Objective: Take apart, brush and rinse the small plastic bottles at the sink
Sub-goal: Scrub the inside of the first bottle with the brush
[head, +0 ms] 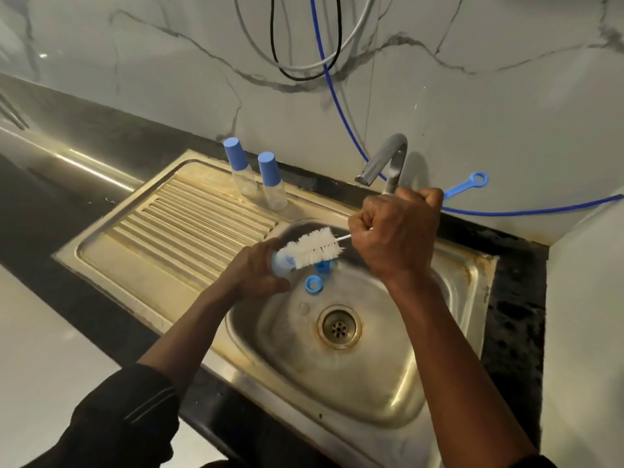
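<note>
Over the steel sink (398, 383), my left hand (256, 271) grips a small blue bottle part (283, 263), its open end facing right. My right hand (395, 231) grips the blue handle of a bottle brush (315, 247). The white bristles lie at the part's mouth, the handle's ring end (477, 180) sticking out past my fist. Two loose blue pieces, a ring (313, 284) and another part (327, 266), lie in the basin. Two capped clear bottles (238, 170) (271, 180) stand upright at the back of the drainboard (175, 231).
A grey tap (385, 163) rises behind the basin, just beyond my right hand. A blue hose (337, 96) and grey and black cables hang on the marble wall. The drain (338, 327) sits mid-basin. Dark counter (50, 204) surrounds the sink.
</note>
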